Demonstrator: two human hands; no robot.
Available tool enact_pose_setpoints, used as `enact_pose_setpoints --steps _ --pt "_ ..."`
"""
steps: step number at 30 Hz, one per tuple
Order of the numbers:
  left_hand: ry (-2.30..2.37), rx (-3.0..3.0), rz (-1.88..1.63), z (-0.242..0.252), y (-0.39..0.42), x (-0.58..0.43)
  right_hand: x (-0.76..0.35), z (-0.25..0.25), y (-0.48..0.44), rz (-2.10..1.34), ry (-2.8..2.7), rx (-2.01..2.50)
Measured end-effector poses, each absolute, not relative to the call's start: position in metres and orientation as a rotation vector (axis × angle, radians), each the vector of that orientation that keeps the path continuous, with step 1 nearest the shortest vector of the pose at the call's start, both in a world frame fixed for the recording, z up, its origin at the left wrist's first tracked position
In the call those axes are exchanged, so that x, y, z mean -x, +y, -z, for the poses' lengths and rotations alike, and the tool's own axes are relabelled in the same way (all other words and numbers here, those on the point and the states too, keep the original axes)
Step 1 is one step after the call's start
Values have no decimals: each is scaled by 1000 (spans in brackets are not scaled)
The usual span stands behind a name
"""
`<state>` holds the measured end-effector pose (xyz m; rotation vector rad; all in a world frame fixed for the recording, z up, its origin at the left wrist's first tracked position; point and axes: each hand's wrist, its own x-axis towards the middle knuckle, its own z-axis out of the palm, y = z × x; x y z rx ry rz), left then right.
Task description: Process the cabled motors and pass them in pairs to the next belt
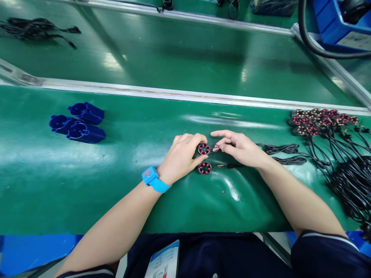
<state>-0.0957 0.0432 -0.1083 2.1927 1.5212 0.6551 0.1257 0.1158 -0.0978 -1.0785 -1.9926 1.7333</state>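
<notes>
My left hand (185,154) has its thumb and forefinger closed around a small round part (204,149) with a ring of red segments and a dark centre. Thin wires (216,146) run from this part into the pinch of my right hand (239,148), whose forefinger points outward. Just below lies a second round part (205,168) of the same look, flat on the green mat, with thin coloured wires leading to a black cable. Two bundled black cables (279,149) extend to the right behind my right wrist. A blue wrist strap (156,180) circles my left wrist.
Several blue plastic cups (87,132) lie on the left. At the right edge, a pile of similar round parts (321,119) sits above tangled black cables (353,185). A metal rail (145,91) crosses behind, with a blue bin (342,27) at the upper right.
</notes>
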Motion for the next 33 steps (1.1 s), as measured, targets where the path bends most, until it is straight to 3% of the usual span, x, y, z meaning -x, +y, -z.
enact_pose_setpoints --steps 10,25,33 --pt "1523 -2222 -924 114 45 85 -125 94 110 -1597 -2137 1086" --pt "1557 -2186 -889 110 46 92 -125 93 109 -1489 -2100 1118" --pt "1513 -2476 -686 103 39 116 -149 66 119 -991 -2467 1081"
